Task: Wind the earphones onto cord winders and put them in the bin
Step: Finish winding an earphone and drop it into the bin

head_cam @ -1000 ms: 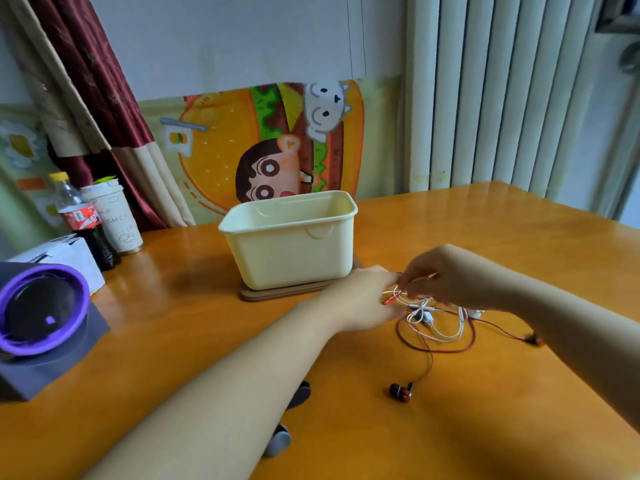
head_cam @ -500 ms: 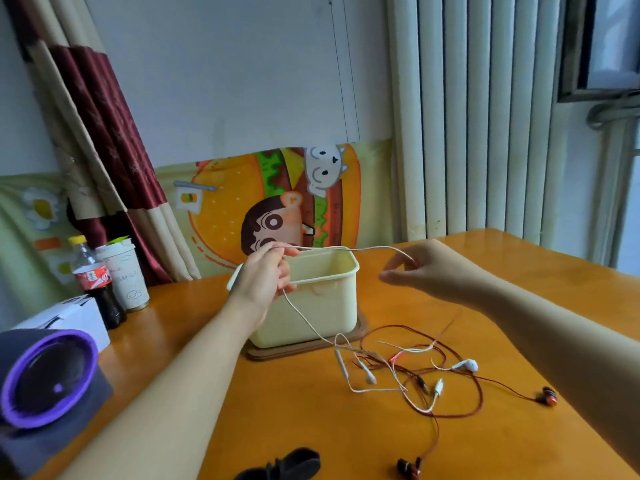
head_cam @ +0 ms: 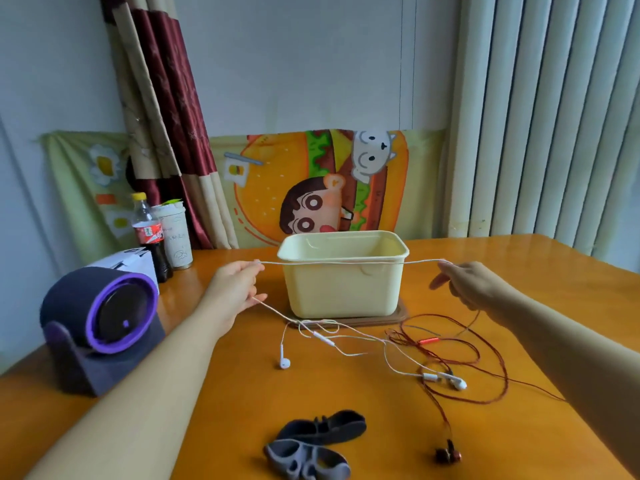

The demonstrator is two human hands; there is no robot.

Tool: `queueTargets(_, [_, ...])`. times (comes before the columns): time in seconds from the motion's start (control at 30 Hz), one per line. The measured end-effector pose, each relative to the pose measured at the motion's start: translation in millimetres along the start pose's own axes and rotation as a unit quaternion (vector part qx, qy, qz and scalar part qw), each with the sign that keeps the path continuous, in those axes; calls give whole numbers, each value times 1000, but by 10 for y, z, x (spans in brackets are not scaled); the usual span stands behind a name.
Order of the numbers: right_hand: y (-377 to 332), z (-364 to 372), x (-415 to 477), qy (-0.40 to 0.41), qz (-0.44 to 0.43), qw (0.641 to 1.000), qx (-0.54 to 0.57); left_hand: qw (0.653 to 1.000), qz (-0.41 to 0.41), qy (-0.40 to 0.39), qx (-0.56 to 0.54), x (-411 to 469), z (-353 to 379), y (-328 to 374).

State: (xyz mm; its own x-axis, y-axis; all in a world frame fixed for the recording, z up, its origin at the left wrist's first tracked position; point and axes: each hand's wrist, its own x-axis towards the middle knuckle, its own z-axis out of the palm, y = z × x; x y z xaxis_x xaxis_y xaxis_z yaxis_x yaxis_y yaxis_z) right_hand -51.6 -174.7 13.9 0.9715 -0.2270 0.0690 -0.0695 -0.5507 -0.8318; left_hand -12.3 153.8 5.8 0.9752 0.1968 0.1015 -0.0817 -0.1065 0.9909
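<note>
Cord of white earphones (head_cam: 332, 263) held taut btwn both hands, just in front of bin (head_cam: 343, 292), prob. to straighten it for winding. L hand (head_cam: 239, 285) pinches one end, R hand (head_cam: 474, 285) pinches the other, fingers curled. Buds lie on table (head_cam: 225, 410), tangled w/ red earphones (head_cam: 446, 351). Winders (head_cam: 318, 441) untouched, nearest camera.

One view only, worn on head. Wide look, with straight lines bent near sides. Faces forward and a bit down, from near side of counter (head_cam: 242, 410). Close up: shows both arms coming in from bottom corners, left hand (head_cam: 235, 285) left of middle, right hand (head_cam: 474, 289) right of middle. Puts bin (head_cam: 343, 292) straight ahead, in middle of view. Takes in wall (head_cam: 311, 64) and blinds (head_cam: 554, 116) beyond far side, over whole top half.
</note>
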Motion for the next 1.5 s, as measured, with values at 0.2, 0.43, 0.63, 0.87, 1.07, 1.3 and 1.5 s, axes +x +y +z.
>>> queueTargets(0.2, [11, 44, 48, 36, 51, 997, 46, 966, -147, -26, -210, -68, -154, -117])
queueTargets(0.43, [29, 84, -52, -43, 190, 827, 527, 990, -130, -47, -40, -101, -139, -183])
queueTargets(0.63, [-30, 183, -40, 172, -32, 932, 319, 972, 24, 20, 232, -41, -184, -260])
queueTargets(0.87, [-30, 164, -76, 174, -113, 975, 83, 991, -15, 12, 133, 9, -242, -267])
queueTargets(1.07, [59, 178, -42, -66, 30, 997, -33, 999, -23, -8, 43, -105, -95, -44])
queueTargets(1.3, [54, 130, -8, 4, -3, 993, -118, 961, -179, -205, 57, -327, 96, 347])
queueTargets(1.5, [-579, 399, -603, -5, -249, 967, 46, 950, -203, -226, -66, -320, 295, 460])
